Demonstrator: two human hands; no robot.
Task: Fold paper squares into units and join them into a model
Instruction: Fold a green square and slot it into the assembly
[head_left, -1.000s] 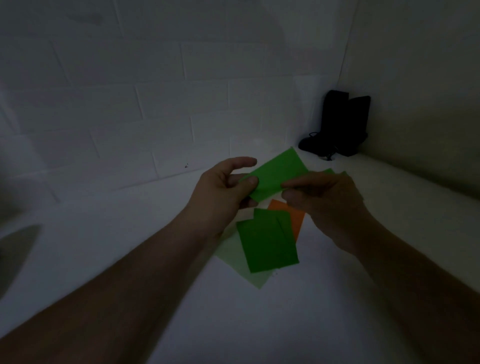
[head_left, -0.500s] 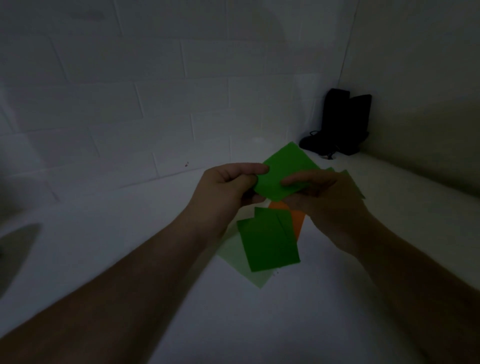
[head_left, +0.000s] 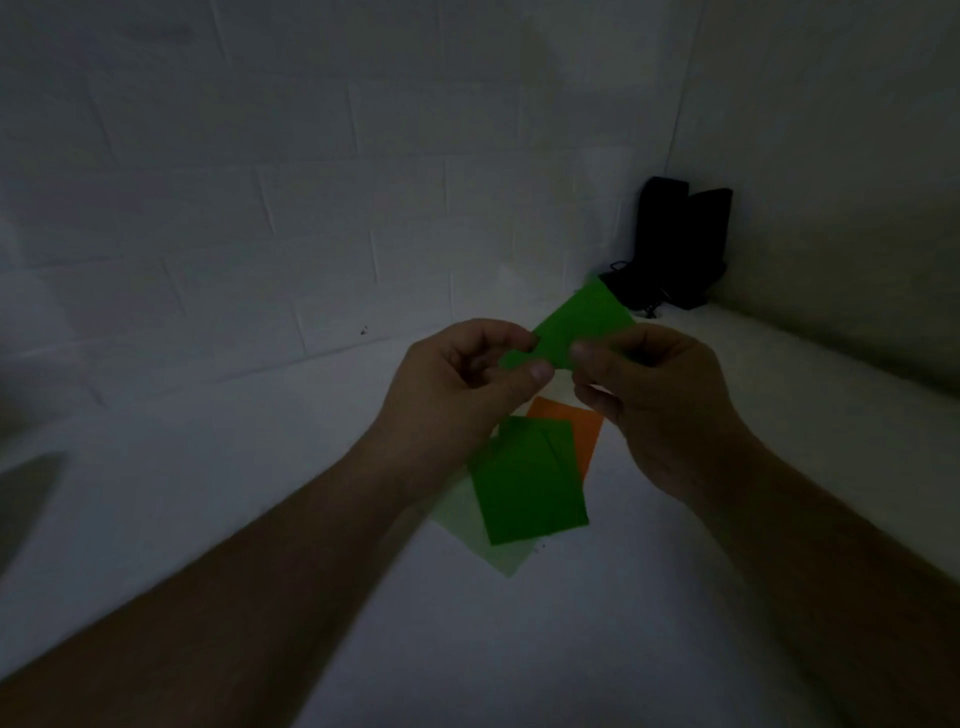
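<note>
Up above the table (head_left: 519, 649), both hands hold one green paper (head_left: 579, 325) between them. The left hand (head_left: 467, 384) pinches its near-left end between thumb and curled fingers; the right hand (head_left: 654, 395) pinches the near edge just beside it, thumb on top, the other fingers curled under. The paper slants up and away to the right, its far corner showing in front of a black object (head_left: 675, 244) that stands in the corner where the two walls meet.

Below the hands, more paper lies flat on the table: a green sheet (head_left: 530, 480) with a crease line on top, an orange sheet (head_left: 576, 426) peeking out from under its far-right side, and a pale green sheet (head_left: 488, 540) sticking out under its near-left side. The three overlap, touching. The scene is dim, so finer folds in the held paper cannot be made out.
</note>
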